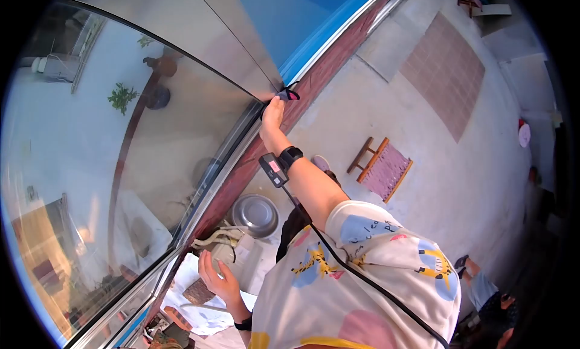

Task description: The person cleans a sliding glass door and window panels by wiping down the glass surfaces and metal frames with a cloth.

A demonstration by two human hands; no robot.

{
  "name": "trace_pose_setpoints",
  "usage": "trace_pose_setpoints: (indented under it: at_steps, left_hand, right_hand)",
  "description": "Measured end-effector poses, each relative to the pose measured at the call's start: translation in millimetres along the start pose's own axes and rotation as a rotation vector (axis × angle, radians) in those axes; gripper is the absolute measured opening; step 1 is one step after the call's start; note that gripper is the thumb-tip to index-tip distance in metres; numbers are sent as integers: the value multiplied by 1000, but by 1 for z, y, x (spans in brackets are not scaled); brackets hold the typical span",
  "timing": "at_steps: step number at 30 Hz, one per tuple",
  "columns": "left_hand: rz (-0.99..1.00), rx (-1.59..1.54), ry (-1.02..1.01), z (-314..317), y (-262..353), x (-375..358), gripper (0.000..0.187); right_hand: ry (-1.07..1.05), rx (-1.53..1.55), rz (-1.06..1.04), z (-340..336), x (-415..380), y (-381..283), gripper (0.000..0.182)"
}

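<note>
My right hand (pixel 273 116) reaches out along the arm to the lower corner of a large glass window (pixel 175 107). Its fingers are closed on a dark cloth with a pink patch (pixel 290 95), pressed against the window frame (pixel 241 128); part of the cloth is hidden behind the hand. Lower down, my left hand (pixel 219 281) hangs open with its fingers stretched out, holding nothing. Beside it, a brown rough-looking block (pixel 198 292) lies on a white surface (pixel 208 317).
A round metal basin (pixel 255 216) stands below the sill near pale tubing (pixel 220 235). On the concrete floor are a folding stool with a woven seat (pixel 386 171) and a brown tiled patch (pixel 444 74). Another person (pixel 489 294) is at the lower right. A blue panel (pixel 302 22) adjoins the window.
</note>
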State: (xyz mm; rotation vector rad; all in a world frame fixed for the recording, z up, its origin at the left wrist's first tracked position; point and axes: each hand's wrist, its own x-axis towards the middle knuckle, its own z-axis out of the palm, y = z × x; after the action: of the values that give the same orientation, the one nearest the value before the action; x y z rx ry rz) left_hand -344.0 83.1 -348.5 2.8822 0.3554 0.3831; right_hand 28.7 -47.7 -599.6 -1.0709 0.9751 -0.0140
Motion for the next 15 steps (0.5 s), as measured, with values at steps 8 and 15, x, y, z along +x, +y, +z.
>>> trace_pose_setpoints:
  at_steps: [8,15]
  left_hand:
    - [-74,-30,-49,4,-1,-12,33]
    - [-52,-7,-75,10,8,-2,36]
  right_hand:
    - [-200,200,-134,-17,-52,-34,44]
    - [-76,143,171,-11,17,-6,40]
